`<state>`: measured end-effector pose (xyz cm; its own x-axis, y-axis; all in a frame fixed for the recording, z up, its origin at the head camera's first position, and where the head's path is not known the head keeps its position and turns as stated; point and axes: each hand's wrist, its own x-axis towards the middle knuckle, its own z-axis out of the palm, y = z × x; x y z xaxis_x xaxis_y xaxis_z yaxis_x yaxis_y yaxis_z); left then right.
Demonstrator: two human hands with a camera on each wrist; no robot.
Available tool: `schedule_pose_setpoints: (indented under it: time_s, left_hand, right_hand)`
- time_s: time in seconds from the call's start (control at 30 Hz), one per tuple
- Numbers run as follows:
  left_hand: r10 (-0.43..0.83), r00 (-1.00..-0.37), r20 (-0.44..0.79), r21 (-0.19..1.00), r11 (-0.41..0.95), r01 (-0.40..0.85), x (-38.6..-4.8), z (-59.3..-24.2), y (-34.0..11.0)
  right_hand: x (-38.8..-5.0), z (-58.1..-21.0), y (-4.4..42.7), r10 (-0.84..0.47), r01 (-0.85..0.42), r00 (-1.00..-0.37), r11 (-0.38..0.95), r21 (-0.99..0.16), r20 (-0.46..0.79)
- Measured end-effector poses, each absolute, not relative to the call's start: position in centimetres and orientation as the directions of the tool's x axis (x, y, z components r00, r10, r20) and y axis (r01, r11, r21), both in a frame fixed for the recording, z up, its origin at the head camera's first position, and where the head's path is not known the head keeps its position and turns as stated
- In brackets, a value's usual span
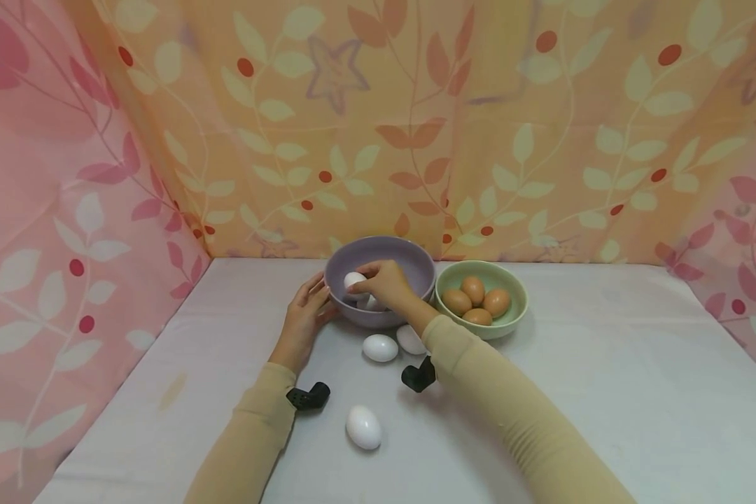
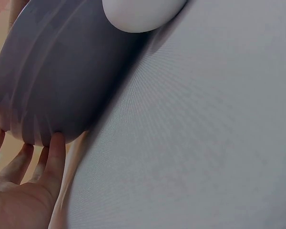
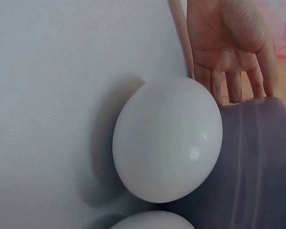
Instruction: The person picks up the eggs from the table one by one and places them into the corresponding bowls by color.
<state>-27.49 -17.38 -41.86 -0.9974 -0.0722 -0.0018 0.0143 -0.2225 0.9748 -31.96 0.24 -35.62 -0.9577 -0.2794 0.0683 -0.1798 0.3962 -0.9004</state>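
White pinched egg [image 1: 353, 281]: head view only

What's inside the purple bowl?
At least one white egg sits in the purple bowl, and the right hand holds another egg in or just over it. The hand and the bowl's near side cover part, so anything there is hidden.

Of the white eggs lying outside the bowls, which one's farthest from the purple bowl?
The white egg lying alone, lowest in the head view. The other two white eggs lie side by side, close against the purple bowl's near side.
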Motion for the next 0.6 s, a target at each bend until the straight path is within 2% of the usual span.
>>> schedule_pose_setpoints:
  time_s: [0.6]
  left_hand:
    - [-0.075, -0.997, -0.006, 0.969, -0.246, 0.013, -27.55, -41.89, -17.33]
  right_hand:
    - [-31.98, -35.85, 0.19, -0.297, -0.184, -0.954, 0.464, -0.866, 0.044]
